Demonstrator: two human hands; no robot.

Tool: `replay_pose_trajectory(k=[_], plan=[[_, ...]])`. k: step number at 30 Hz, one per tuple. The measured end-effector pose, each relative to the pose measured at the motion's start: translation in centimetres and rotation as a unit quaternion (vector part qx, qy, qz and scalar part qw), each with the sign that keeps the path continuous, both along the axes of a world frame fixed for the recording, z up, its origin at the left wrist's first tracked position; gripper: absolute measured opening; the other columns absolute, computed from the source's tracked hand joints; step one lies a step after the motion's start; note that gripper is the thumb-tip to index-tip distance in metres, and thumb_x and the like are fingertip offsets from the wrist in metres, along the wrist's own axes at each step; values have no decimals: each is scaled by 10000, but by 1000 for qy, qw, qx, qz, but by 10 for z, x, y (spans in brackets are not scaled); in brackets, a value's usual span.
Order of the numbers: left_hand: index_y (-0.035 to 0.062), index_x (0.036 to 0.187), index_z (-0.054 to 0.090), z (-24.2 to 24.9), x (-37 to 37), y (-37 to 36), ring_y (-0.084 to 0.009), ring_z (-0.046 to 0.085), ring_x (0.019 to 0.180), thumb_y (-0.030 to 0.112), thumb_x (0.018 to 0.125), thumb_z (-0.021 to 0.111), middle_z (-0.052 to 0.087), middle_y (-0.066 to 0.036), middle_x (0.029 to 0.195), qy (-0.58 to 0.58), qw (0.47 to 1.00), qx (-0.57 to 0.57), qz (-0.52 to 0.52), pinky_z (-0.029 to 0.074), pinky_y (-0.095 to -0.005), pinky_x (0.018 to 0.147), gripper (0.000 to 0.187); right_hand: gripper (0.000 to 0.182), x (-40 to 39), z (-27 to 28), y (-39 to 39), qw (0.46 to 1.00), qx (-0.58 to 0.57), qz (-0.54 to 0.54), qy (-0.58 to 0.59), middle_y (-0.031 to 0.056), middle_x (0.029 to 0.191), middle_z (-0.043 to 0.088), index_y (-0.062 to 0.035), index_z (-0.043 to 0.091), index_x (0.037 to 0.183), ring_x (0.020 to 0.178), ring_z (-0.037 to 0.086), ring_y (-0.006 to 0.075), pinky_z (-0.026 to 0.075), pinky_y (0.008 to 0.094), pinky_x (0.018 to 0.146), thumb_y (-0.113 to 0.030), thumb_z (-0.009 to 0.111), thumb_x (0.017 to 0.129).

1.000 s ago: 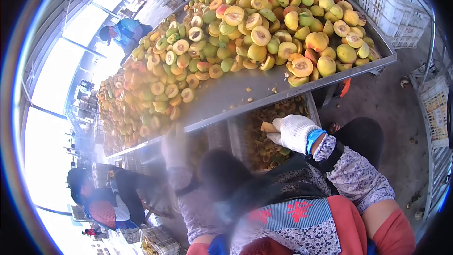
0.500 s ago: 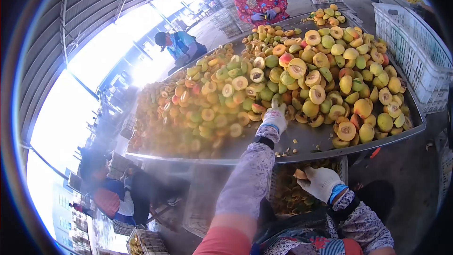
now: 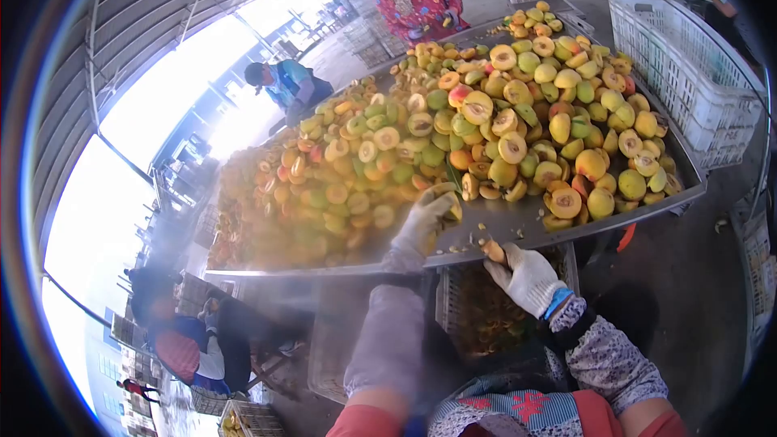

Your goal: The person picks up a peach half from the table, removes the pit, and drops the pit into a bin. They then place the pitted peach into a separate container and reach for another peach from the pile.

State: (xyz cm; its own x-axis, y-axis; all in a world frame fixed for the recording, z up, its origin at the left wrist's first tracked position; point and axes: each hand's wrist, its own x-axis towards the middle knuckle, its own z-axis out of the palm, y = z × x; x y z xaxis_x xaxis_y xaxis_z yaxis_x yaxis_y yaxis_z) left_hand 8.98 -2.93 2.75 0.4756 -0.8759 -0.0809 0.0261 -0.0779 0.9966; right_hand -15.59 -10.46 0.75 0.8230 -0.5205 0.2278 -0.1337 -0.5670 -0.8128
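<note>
Gloved in white, my left hand (image 3: 422, 220) is over the near edge of the metal table, its fingers closed round a yellow-green peach half (image 3: 454, 209). My right hand (image 3: 530, 279), in a white knit glove, grips a short tan tool that looks like a wooden handle (image 3: 491, 251); its working end cannot be made out. Halved peaches (image 3: 512, 147), several with brown pits or hollows showing, are heaped just beyond both hands. Under the table edge, a crate (image 3: 572, 269) with dark fruit pieces in it sits below my hands.
The metal table (image 3: 518, 222) has a raised rim and small scraps on it. White plastic crates (image 3: 688, 73) stand at the right. A person in a red patterned top (image 3: 421, 8) works across the table, another in blue (image 3: 291, 85) farther left. Someone sits at lower left (image 3: 190, 348).
My left hand has drawn back from the heap toward me, now with a peach half in it. My right hand has risen slightly toward the table edge, and the whole view has shifted.
</note>
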Motion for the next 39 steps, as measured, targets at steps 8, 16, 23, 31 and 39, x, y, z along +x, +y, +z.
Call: replay_pose_trajectory(k=[8, 16, 23, 31, 39], plan=[[53, 1229, 576, -18, -83, 21, -250, 630, 1019, 413, 1002, 530, 621, -131, 1163, -430, 878, -145, 155, 553, -387, 783, 428, 336, 21, -10, 6, 999, 35, -10, 3, 231, 893, 683, -27, 628, 1053, 860, 650, 430, 515, 506, 746, -341, 590, 939], [20, 1325, 487, -15, -104, 30, -205, 606, 971, 171, 1046, 491, 600, -137, 1144, -232, 944, -199, 125, 550, -345, 823, 317, 384, 17, -3, 12, 999, -5, -6, 54, 220, 874, 678, -53, 623, 1027, 859, 648, 430, 514, 520, 744, -421, 555, 939], [-4, 1162, 560, -1, -111, 29, -217, 602, 967, 347, 1059, 438, 604, -122, 1090, 80, 967, -192, 150, 520, -358, 872, 385, 354, 15, 0, 18, 999, 39, 21, 28, 235, 900, 675, -41, 634, 1021, 891, 635, 440, 502, 511, 770, -380, 557, 954], [22, 1067, 584, 10, -132, 23, -233, 590, 945, 464, 1023, 474, 594, -102, 1030, 118, 945, -223, 207, 503, -408, 915, 458, 383, 18, -6, 36, 969, 234, 56, -62, 266, 951, 673, 22, 632, 1058, 958, 640, 440, 502, 450, 813, -346, 561, 980], [23, 981, 581, 7, -133, 21, -232, 595, 854, 513, 1008, 487, 603, -115, 942, 90, 935, -211, 270, 521, -409, 852, 499, 415, 21, -14, 35, 947, 298, 103, -55, 238, 950, 688, 31, 636, 1108, 934, 670, 370, 502, 407, 821, -359, 538, 1005]])
